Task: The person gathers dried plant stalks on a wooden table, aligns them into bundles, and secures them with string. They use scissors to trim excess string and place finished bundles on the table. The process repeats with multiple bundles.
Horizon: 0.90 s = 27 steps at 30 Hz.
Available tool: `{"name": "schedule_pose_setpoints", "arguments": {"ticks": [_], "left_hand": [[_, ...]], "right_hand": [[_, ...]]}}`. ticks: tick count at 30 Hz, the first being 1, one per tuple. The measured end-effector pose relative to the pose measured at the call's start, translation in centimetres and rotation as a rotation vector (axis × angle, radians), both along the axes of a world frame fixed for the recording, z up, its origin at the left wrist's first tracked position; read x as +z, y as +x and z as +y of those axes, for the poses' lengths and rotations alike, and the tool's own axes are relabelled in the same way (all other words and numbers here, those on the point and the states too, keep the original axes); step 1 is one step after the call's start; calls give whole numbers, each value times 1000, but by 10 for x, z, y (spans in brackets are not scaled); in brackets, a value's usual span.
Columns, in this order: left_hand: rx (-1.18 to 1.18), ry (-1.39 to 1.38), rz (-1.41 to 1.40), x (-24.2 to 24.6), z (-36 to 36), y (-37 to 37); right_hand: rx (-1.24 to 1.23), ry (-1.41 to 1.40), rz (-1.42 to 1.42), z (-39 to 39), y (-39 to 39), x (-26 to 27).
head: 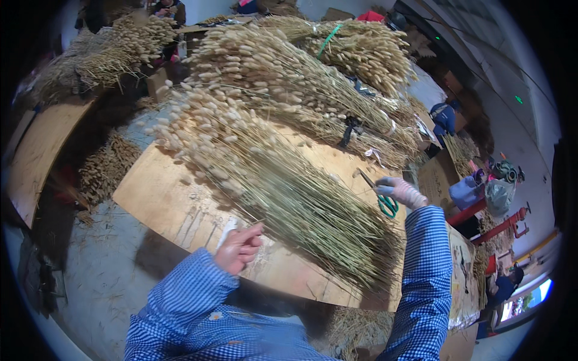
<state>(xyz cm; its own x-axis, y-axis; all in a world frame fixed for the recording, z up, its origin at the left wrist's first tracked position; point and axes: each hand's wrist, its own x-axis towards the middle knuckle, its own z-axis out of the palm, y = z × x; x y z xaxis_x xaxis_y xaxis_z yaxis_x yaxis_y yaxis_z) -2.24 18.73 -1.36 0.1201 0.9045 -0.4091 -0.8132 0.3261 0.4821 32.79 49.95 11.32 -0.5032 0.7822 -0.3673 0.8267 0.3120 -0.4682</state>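
Dried bunny-tail grass point(289, 194) lies loose and fanned across a wooden tabletop point(167, 198), its fluffy heads at the upper left and its cut stems at the lower right. My left hand point(239, 248) is bare and lies near the front edge beside the stems, fingers curled with the index finger extended; whether it pinches a thin stem cannot be told. My right hand point(402, 192), in a pale glove with wrapped bands, is at the green-handled scissors point(387, 206). Its fingers lie over the scissors near the pivot, blades pointing up and left; the grip is partly hidden.
Tied bundles of bunny-tail grass point(280, 67) are heaped along the table's far side. Another wooden table point(45, 149) stands at the left, with dried bunches point(108, 169) on the floor between. Red metal clamps point(501, 228) and a purple bag point(465, 192) are at the right. Other people work farther off.
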Motion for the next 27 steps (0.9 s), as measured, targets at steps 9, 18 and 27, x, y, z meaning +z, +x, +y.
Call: {"name": "schedule_pose_setpoints", "arguments": {"ticks": [9, 18, 27], "left_hand": [[-101, -259, 42, -1, 77, 50], [-107, 70, -311, -11, 80, 127], [-100, -59, -251, -32, 40, 142]], "right_hand": [[172, -50, 14, -56, -137, -48], [-64, 199, 410, -41, -91, 56], [-140, 378, 768, 16, -62, 19]]}}
